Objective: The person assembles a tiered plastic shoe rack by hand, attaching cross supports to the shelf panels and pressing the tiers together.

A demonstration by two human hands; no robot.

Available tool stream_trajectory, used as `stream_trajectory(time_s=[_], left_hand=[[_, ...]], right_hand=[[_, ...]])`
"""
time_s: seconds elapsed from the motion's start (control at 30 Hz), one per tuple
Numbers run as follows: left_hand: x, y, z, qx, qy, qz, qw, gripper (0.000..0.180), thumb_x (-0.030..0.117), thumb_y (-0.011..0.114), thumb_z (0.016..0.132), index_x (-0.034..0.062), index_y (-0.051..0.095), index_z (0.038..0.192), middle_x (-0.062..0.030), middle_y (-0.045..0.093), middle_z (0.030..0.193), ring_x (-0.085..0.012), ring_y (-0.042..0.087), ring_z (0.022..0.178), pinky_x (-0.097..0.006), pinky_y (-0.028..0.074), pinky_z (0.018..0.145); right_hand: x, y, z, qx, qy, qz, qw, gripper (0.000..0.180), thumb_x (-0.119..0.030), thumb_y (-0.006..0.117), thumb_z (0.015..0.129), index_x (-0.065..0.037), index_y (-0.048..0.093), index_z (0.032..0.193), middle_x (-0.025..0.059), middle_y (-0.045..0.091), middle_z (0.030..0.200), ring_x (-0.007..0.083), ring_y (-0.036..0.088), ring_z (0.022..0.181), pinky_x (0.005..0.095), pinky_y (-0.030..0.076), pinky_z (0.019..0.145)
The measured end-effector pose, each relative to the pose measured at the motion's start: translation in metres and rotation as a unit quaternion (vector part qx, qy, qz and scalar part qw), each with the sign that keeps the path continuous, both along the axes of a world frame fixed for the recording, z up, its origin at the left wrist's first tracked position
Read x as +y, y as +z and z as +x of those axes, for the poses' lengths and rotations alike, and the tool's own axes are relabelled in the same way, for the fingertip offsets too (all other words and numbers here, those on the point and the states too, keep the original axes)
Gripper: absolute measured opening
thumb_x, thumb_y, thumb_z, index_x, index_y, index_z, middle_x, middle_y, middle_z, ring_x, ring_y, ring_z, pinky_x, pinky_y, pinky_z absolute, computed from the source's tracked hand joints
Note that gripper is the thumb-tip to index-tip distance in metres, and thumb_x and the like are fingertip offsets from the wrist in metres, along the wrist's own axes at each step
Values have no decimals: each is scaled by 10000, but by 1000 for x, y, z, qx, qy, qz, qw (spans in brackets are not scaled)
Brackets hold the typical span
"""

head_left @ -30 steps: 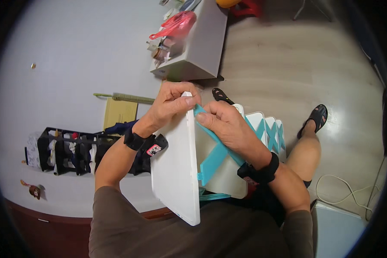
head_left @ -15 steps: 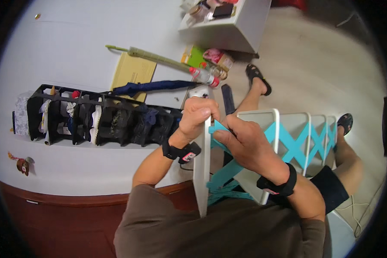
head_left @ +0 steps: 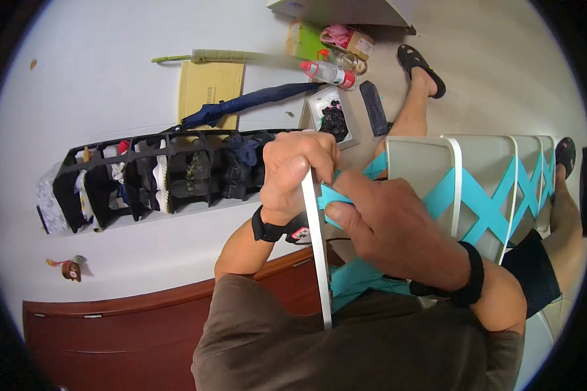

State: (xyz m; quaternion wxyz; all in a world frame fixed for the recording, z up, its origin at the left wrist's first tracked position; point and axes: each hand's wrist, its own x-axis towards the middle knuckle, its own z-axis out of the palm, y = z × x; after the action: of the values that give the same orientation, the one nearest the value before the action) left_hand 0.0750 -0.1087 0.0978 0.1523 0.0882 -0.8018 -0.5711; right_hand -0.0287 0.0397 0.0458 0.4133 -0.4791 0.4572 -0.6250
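Observation:
A folding rack of white panels (head_left: 422,156) joined by teal crossed slats (head_left: 481,203) stretches from my body to the right. My left hand (head_left: 287,173) is closed over the upper end of the nearest white end panel (head_left: 317,264), which I see almost edge-on. Close beside it, my right hand (head_left: 401,231) grips a teal slat end (head_left: 334,197), its thumb lying along the piece next to the panel. Lower down, more teal slats (head_left: 365,277) bunch near my shirt. The right fingers' undersides are hidden. Both wrists wear black bands.
At left is a black shoe rack (head_left: 137,176) holding shoes. Beyond it lie a navy umbrella (head_left: 254,103), a yellow folder (head_left: 209,85), a plastic bottle (head_left: 329,73) and a lined bin (head_left: 332,117). My sandaled feet flank the rack; a red-brown door (head_left: 176,332) is at lower left.
The whole view has shifted, with most surroundings sitting farther right. The rack's far panels appear farther right from my hands. Both hands keep their holds; the right has turned slightly.

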Motion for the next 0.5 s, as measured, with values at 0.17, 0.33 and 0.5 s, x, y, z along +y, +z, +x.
stream_trajectory(time_s=[0.17, 0.33, 0.5], left_hand=[[2, -3, -17, -4, -5, -1, 1000, 418, 320, 466, 861, 9, 490, 583, -86, 438, 484, -199, 376, 453, -334, 320, 454], [4, -1, -23, -12, -8, 2, 1000, 398, 310, 461, 863, 27, 485, 585, -71, 432, 484, -191, 371, 442, -334, 336, 453], [0, -4, -24, 2, -8, 15, 1000, 377, 300, 449, 862, 45, 477, 586, -51, 415, 488, -178, 355, 444, -339, 353, 458]], right_hand=[[2, -10, -13, -29, -7, -66, 997, 135, -106, 551, 887, -15, 454, 869, 196, 506, 617, 411, 541, 605, 460, 403, 549], [3, -17, -19, -42, -25, -106, 993, 130, -89, 549, 890, -17, 448, 850, 176, 503, 609, 382, 540, 574, 436, 406, 533], [2, -17, -21, -44, -15, -97, 994, 143, -89, 556, 887, -11, 445, 843, 159, 492, 605, 366, 536, 555, 427, 406, 525]])
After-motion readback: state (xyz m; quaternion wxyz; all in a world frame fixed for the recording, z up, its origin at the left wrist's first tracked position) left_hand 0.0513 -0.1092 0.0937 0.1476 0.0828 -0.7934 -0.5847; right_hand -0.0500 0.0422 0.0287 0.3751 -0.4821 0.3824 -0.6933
